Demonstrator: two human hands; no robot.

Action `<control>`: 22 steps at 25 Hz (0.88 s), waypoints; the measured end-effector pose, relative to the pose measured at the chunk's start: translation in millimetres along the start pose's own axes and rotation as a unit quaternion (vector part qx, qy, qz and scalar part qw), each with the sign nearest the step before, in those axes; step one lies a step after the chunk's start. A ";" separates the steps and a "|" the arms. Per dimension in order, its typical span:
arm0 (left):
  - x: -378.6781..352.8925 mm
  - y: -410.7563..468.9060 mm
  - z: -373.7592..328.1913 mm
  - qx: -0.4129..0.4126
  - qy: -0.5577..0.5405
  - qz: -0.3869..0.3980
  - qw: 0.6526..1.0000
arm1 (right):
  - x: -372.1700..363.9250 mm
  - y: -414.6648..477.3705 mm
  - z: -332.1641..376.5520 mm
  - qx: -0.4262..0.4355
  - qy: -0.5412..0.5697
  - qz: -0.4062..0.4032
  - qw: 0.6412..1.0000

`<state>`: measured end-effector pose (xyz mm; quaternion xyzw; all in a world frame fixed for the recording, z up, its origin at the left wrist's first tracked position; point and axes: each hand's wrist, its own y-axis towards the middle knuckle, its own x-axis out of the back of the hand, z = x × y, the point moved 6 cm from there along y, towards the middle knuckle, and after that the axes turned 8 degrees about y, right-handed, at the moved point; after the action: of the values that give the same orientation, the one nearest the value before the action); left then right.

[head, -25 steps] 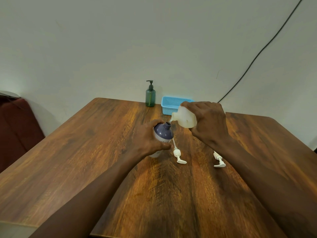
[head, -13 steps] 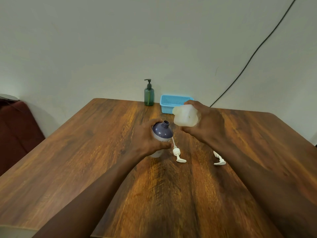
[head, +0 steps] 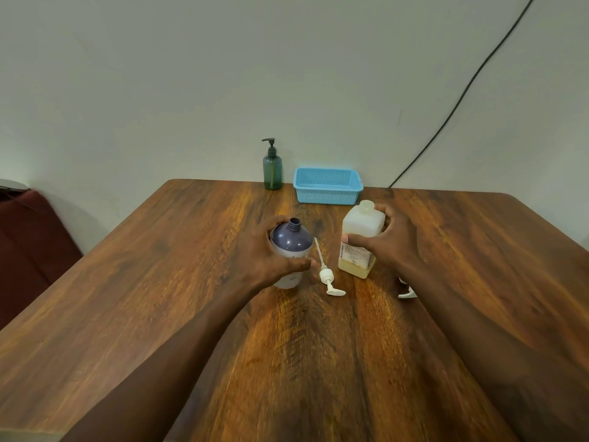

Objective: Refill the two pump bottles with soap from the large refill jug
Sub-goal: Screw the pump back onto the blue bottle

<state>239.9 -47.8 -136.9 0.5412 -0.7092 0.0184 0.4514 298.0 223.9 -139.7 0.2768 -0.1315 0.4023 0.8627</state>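
Right now, at the middle of the frame, I see the left hand (head: 264,250) wrapped round the purple bottle (head: 291,240), fingers curled about its far side and thumb across its pale lower part; the bottle stands upright on the table (head: 159,282) with its neck open. Just right of it the right hand (head: 392,244) grips the jug (head: 360,237), thumb on the near face and fingers round the back; the jug is upright, with yellowish soap low inside it. Between the two containers a white pump (head: 326,275) lies flat on the wood, its tube pointing up the frame; a second pump (head: 407,293) shows partly under my view of the right wrist. At the upper middle, against the wall (head: 159,90), a green pump bottle (head: 272,169) stands with its pump on, just beside a blue basket (head: 328,186); a black cable (head: 462,94) runs up the wall at the upper right.
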 end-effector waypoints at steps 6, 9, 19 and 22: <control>-9.2 1.0 0.8 0.006 -0.001 0.007 1.000 | 2.8 1.9 -7.4 -0.003 0.004 0.043 0.999; -12.0 2.0 -2.0 0.005 -0.006 0.001 1.000 | 9.8 -7.7 14.9 0.111 -0.045 0.007 0.993; -0.5 -5.2 21.1 0.039 0.005 0.007 0.999 | -75.8 -51.2 31.2 0.240 -0.221 0.403 0.855; 4.3 -7.4 27.4 0.041 0.007 0.006 0.999 | -95.0 -53.8 7.5 0.243 -0.314 0.435 0.809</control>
<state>228.7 -68.1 -153.7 0.5549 -0.7081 0.0539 0.4334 278.3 132.3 -196.4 0.5021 -0.3996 0.6454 0.4143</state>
